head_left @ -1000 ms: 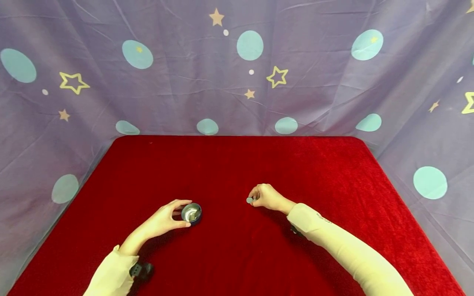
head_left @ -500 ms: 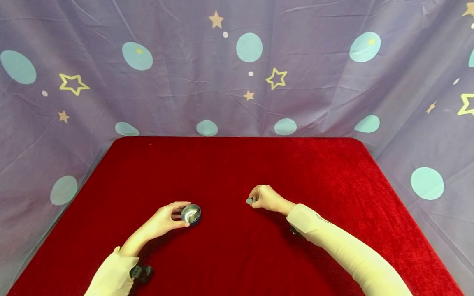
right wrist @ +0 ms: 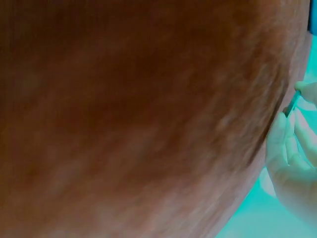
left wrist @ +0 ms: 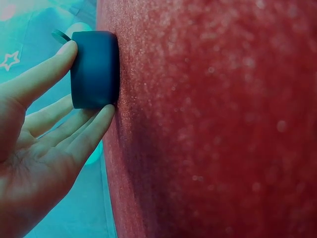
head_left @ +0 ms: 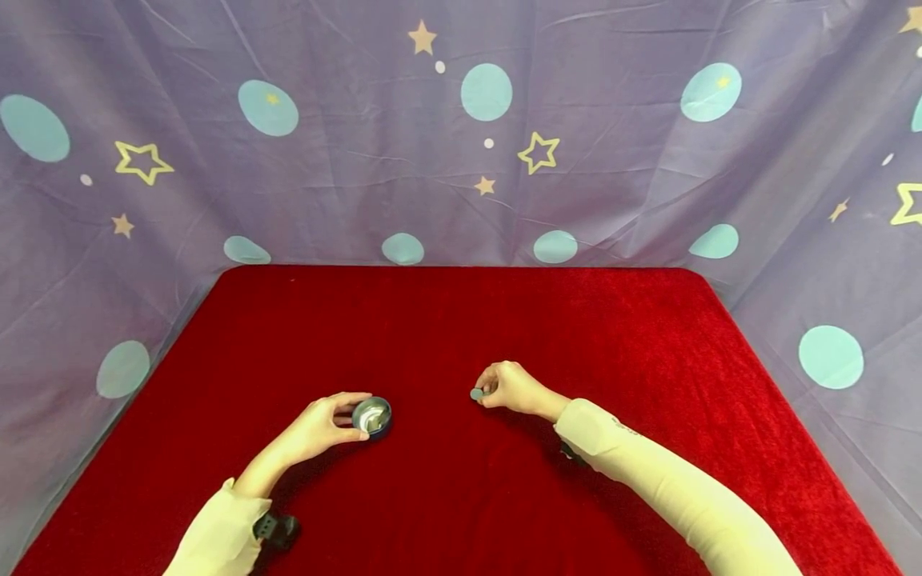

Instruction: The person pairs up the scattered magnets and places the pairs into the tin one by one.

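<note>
A small round cup (head_left: pixel 372 418), dark blue outside with a shiny metal inside, stands on the red cloth with its mouth up. My left hand (head_left: pixel 317 430) grips it from the left side, thumb on the near side and fingers behind. In the left wrist view a thin rounded piece (left wrist: pixel 60 36) shows by the cup's rim; whether it belongs to the cup I cannot tell. To the right of the cup, my right hand (head_left: pixel 515 387) pinches a small grey disc (head_left: pixel 476 394) between thumb and fingers. In the right wrist view the disc (right wrist: pixel 292 103) appears nearly edge-on, close to the cloth.
Red velvety cloth (head_left: pixel 446 320) covers the table. A purple curtain (head_left: pixel 360 120) with stars and pale blue spots hangs behind and at both sides. A dark wrist device (head_left: pixel 274 530) sits under the left sleeve.
My right hand has shifted slightly left with the disc, a little closer to the cup. My left hand and the cup have stayed in place.
</note>
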`<state>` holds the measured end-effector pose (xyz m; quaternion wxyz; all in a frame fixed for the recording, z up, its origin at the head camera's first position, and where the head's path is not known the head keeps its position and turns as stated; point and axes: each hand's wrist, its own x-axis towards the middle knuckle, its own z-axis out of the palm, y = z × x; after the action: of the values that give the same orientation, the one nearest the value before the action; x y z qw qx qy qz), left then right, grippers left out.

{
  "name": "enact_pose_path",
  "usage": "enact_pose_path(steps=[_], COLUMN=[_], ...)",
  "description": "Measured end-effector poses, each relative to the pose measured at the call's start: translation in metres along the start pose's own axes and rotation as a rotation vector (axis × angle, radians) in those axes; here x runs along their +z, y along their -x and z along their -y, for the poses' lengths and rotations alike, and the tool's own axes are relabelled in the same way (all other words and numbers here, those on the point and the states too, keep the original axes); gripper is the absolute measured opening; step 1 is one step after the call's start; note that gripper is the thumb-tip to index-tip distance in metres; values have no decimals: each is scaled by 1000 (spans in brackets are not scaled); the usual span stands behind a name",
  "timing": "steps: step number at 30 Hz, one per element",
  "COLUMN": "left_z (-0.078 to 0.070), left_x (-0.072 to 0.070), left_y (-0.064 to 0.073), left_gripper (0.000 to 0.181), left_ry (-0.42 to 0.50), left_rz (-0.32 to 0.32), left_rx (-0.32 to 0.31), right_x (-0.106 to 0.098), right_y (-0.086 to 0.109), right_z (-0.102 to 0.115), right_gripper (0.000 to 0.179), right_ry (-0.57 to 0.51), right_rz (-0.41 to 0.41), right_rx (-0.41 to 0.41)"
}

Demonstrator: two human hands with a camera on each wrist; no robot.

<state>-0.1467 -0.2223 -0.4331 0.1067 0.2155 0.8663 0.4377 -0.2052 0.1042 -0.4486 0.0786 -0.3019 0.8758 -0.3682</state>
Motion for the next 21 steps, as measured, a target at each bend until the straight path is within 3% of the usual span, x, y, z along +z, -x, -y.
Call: enact_pose_path(steps=[21], left_z=[-3], left_x=[-2], left_y=[1], left_gripper=[59], left_ry=[30], left_rz=[13], left_rx=[-35], right_x=[19], right_y=[-20], right_z=[45], right_gripper=[15], right_ry=[-68], right_rz=[35], right_rx=[-35])
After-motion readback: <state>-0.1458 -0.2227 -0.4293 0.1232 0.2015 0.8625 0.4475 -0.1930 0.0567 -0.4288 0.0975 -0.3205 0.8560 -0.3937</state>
